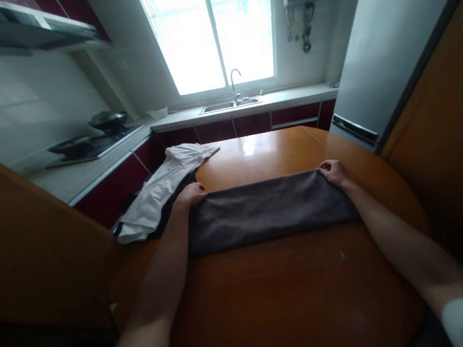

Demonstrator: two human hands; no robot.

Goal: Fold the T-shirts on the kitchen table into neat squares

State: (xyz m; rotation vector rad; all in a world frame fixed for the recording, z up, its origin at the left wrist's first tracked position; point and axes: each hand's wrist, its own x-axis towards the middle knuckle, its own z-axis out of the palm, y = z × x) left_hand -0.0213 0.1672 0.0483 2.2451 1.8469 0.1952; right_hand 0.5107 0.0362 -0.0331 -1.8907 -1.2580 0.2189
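A dark grey cloth (270, 208), folded into a long flat band, lies across the wooden table (273, 293). What kind of garment or cloth it is, I cannot tell. My left hand (191, 194) pinches its far left corner. At the far right corner, my right hand (334, 172) grips the edge between thumb and fingers. The far edge runs nearly straight between both hands. Left of the grey cloth, a white garment (153, 198) lies loosely over some dark fabric (167, 211) at the table's left side.
Behind the table runs a counter with a sink (231, 104) and a tall faucet (233, 82) under a window. A stove with a lidded wok (107, 120) and a pan (71, 145) stands at left. A fridge (392, 33) rises at right. Wooden doors flank both sides.
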